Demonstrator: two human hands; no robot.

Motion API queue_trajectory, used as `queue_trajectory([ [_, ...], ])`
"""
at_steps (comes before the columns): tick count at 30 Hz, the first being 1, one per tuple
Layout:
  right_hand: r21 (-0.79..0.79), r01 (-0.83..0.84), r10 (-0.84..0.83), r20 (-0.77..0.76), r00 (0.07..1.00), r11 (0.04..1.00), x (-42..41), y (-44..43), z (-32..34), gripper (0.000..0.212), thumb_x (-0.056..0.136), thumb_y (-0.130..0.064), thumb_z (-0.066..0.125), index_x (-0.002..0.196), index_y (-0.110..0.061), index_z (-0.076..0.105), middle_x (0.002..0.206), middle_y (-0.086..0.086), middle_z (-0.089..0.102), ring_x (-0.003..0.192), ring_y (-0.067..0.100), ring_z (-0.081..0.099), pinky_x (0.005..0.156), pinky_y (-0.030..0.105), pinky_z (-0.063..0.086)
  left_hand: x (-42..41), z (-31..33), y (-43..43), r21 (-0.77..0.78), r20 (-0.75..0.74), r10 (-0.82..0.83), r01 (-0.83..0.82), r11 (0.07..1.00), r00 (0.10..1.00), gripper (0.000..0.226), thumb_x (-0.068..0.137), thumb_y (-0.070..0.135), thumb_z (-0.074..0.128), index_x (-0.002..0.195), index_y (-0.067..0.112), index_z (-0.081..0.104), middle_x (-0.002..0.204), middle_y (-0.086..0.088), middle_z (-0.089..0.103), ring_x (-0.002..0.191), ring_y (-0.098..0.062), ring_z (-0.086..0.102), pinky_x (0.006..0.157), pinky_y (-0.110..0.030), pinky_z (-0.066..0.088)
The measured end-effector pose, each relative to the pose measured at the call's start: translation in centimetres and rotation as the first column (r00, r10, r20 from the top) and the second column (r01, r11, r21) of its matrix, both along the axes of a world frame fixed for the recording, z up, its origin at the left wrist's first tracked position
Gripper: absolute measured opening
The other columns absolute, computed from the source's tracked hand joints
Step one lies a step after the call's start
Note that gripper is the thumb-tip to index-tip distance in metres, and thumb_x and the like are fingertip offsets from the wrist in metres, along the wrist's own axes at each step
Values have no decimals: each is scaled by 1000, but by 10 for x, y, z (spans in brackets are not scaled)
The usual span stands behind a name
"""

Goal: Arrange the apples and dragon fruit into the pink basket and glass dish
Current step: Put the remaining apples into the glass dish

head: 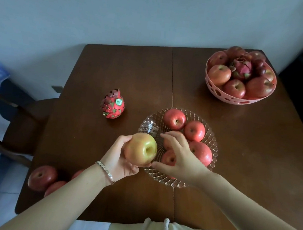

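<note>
One yellow-green apple cupped in left hand, held at near-left rim of glass dish. Right hand spread, fingers loose, gripping nothing, hovering over red apples in dish. Apple likely firm, smooth, fairly heavy; bruises if dropped; best palmed round its widest part. Dish likely brittle. Dragon fruit stands on surface left of dish; green sticker, print unreadable. Pink basket far right, full. Loose apples near left edge.
</note>
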State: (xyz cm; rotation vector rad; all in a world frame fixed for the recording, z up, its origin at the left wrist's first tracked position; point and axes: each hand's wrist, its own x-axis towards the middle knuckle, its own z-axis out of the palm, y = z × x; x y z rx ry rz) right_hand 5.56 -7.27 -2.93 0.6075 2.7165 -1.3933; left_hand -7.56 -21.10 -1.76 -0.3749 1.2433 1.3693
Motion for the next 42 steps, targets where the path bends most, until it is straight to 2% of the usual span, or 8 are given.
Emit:
queue_trajectory([
  [3, -374, -42, 35, -26, 999, 926, -10, -6, 15, 83, 67, -24, 83, 132, -37, 33, 127, -6, 44, 117, 5, 50, 101, 21, 44, 2, 1, 2, -32, -18, -57, 57, 998, 998, 35, 85, 43, 48, 84, 12, 61, 65, -10, 62, 49, -21, 54, 37, -16, 35],
  [8, -54, 60, -60, 2, 998, 997, -18, -17, 5, 85, 59, -36, 84, 133, -34, 41, 117, -6, 52, 106, 6, 51, 95, 22, 45, 4, -4, 11, -147, -247, -291, 261, 954, 924, 31, 88, 49, 50, 106, 25, 55, 98, -10, 67, 72, -21, 68, 50, -30, 53],
  [12, 13, 150, -150, 69, 986, 989, -26, -19, -3, 86, 55, -37, 82, 131, -31, 43, 115, -4, 53, 105, 13, 55, 92, 27, 48, 7, -7, 16, -333, -629, -517, 399, 854, 580, 47, 80, 30, 69, 118, 37, 43, 119, -2, 50, 87, -21, 66, 62, -33, 60],
  [17, 71, 107, -111, 62, 992, 992, -27, -13, -14, 88, 57, -45, 81, 135, -31, 42, 111, -1, 55, 110, 19, 46, 96, 33, 42, 1, -4, 30, -521, -703, -654, 425, 740, 278, 70, 66, 36, 81, 125, 30, 42, 117, 6, 35, 92, -12, 51, 69, -17, 48],
  [19, 69, 86, -91, 74, 993, 994, -25, -5, -16, 91, 60, -47, 80, 139, -29, 38, 122, -1, 54, 118, 19, 43, 102, 33, 38, -6, -7, 34, -506, -722, -632, 408, 760, 281, 63, 65, 36, 81, 118, 31, 46, 113, 4, 45, 76, -12, 56, 54, -18, 50],
  [25, 334, -175, 28, 403, 915, 926, -3, 5, -24, 107, 63, -61, 72, 147, -31, 13, 140, 2, 32, 132, 22, 30, 109, 36, 29, -11, -25, 40, -512, -710, -574, 261, 819, 408, 50, 69, 37, 74, 111, 29, 47, 108, 2, 53, 80, -23, 65, 69, -38, 60],
  [32, 446, -139, -29, 349, 937, 884, -12, -5, -36, 88, 67, -68, 61, 140, -29, 31, 136, 3, 34, 123, 26, 34, 104, 37, 30, -8, -30, 42, -429, -716, -474, 212, 878, 512, 48, 72, 28, 74, 113, 25, 49, 110, 2, 49, 74, -4, 55, 64, -37, 62],
  [42, 471, -313, 161, 334, 929, 825, 19, 16, -31, 83, 65, -45, 67, 140, -39, 33, 129, 5, 40, 119, 27, 40, 105, 39, 30, -2, -43, 34, -522, -741, -600, 304, 797, 300, 59, 65, 34, 79, 114, 28, 46, 103, 6, 51, 91, -19, 57, 79, -32, 52],
])
